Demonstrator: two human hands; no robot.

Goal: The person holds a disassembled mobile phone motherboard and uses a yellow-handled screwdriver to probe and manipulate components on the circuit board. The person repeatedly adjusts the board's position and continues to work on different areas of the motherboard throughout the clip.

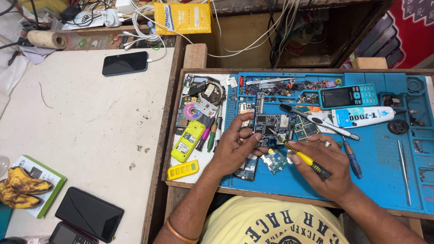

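Note:
My left hand (235, 147) rests on the blue work mat (379, 180), its fingertips pressing the edge of a blue circuit board (273, 124). My right hand (323, 169) holds a yellow-and-black screwdriver (303, 158), whose tip touches the middle of that board. A second small board (275, 160) lies between my hands, and a phone body (247, 168) sits partly under my left palm.
A yellow phone shell (187, 141), a yellow keypad (182, 170), several screwdrivers (211, 133) and a tape roll (193, 110) lie left of the mat. A teal keypad phone (347, 96), a glue tube (361, 116) and tweezers (404, 169) lie right. Phones (125, 63) and bananas (20, 186) are on the white table.

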